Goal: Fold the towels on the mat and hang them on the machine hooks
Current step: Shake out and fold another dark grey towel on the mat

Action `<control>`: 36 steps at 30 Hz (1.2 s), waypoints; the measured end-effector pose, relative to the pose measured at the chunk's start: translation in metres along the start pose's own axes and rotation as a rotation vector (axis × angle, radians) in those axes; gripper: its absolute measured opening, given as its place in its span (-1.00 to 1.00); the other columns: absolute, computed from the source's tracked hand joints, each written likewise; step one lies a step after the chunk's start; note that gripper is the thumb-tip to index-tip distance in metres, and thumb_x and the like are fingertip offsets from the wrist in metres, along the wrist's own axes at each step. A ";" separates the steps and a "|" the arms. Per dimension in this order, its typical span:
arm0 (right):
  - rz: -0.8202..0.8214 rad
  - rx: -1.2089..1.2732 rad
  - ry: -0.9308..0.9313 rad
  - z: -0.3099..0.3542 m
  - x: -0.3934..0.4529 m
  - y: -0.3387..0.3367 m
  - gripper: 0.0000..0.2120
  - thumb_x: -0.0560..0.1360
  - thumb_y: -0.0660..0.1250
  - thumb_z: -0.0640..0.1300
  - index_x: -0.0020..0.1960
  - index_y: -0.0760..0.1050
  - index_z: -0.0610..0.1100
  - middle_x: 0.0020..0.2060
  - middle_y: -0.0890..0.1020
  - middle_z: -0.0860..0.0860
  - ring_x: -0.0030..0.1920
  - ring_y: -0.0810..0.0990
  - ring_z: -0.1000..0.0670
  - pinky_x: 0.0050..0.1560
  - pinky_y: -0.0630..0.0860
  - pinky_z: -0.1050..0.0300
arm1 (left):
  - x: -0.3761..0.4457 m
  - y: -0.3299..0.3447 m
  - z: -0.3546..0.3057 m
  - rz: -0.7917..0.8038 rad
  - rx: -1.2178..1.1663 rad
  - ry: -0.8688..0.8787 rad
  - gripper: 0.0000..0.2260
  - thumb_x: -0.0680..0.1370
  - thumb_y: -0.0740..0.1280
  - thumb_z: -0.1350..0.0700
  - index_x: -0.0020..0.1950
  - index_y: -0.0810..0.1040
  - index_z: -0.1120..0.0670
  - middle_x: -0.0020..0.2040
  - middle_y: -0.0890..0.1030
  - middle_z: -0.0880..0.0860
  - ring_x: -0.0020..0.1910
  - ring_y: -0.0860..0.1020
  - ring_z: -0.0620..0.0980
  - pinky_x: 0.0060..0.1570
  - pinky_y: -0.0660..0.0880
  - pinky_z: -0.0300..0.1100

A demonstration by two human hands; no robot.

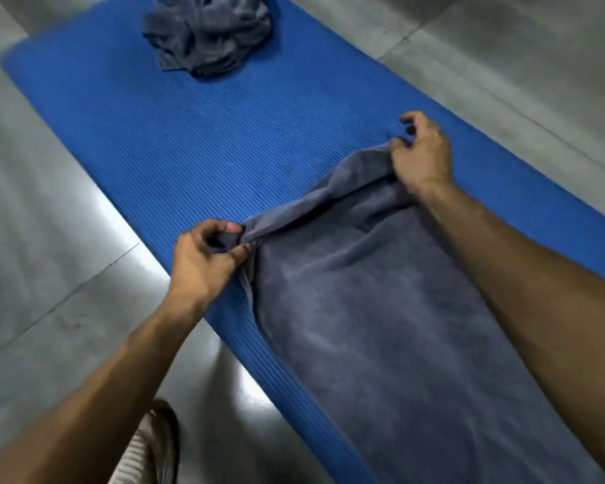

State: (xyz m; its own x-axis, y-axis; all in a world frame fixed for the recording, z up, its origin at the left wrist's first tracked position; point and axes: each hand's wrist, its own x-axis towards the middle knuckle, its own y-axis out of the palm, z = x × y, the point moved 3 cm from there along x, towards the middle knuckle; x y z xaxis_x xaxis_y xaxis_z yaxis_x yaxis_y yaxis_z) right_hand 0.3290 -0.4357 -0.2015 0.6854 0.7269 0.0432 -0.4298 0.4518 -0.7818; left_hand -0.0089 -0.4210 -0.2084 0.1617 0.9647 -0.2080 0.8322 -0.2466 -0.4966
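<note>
A grey-blue towel (pixel 381 309) lies stretched along the near half of the ribbed blue mat (pixel 189 141). My left hand (pixel 203 260) pinches the towel's far left corner near the mat's left edge. My right hand (pixel 421 155) pinches its far right corner, with the far edge sagging and wrinkled between the two hands. A heap of crumpled grey-blue towels (pixel 206 33) sits at the far end of the mat. No machine or hooks are in view.
The mat lies diagonally on a shiny grey tiled floor (pixel 49 239). My shoe (pixel 151 445) stands on the floor just left of the mat's near edge.
</note>
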 end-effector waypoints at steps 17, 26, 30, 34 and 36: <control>0.058 0.030 0.220 0.004 0.039 0.037 -0.77 0.43 0.26 -0.25 0.03 0.52 -0.03 0.04 0.61 -0.10 0.09 0.57 -0.10 0.17 0.45 0.10 | 0.005 -0.026 0.013 0.024 0.646 0.268 -0.74 0.36 0.33 -0.06 -0.01 0.56 -0.01 0.07 0.49 0.06 0.08 0.45 0.13 0.03 0.41 -0.05; 0.178 0.067 0.425 -0.004 0.041 0.054 -0.61 0.36 0.23 -0.08 0.14 0.58 -0.14 0.19 0.58 -0.13 0.18 0.57 -0.15 0.27 0.49 -0.02 | -0.010 -0.002 0.014 0.347 1.020 0.402 -0.49 0.39 0.40 -0.01 0.31 0.40 0.01 0.25 0.36 0.09 0.20 0.35 0.16 0.14 0.39 0.09; 0.152 -0.092 0.252 0.009 0.040 0.056 -0.71 0.46 0.23 -0.17 0.15 0.56 -0.06 0.31 0.42 -0.12 0.28 0.43 -0.15 0.34 0.39 0.04 | -0.007 -0.006 0.017 0.470 1.013 0.396 -0.42 0.36 0.40 -0.10 0.35 0.35 -0.12 0.43 0.19 0.08 0.37 0.22 0.16 0.25 0.34 0.10; 0.181 0.016 0.276 0.005 0.046 0.059 -0.75 0.47 0.24 -0.20 0.08 0.62 -0.15 0.13 0.62 -0.09 0.18 0.58 -0.10 0.22 0.49 0.10 | 0.009 -0.013 0.027 0.428 0.737 0.205 -0.70 0.37 0.31 -0.16 0.06 0.51 -0.14 0.39 0.27 0.03 0.36 0.25 0.13 0.27 0.34 0.04; 0.222 0.068 0.299 0.003 0.050 0.053 -0.74 0.51 0.24 -0.23 0.14 0.61 -0.21 0.03 0.63 -0.07 0.13 0.59 -0.07 0.10 0.53 0.11 | 0.022 -0.017 0.033 0.345 0.638 0.174 -0.82 0.37 0.39 0.00 -0.04 0.59 -0.03 0.18 0.45 0.06 0.22 0.39 0.14 0.16 0.39 -0.08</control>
State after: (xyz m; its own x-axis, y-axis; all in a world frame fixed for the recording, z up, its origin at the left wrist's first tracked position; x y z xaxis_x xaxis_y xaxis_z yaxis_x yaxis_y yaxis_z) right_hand 0.3386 -0.3736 -0.2392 0.7083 0.6323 -0.3138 -0.6181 0.3409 -0.7084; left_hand -0.0372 -0.3983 -0.2327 0.4836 0.8104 -0.3308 0.2578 -0.4930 -0.8309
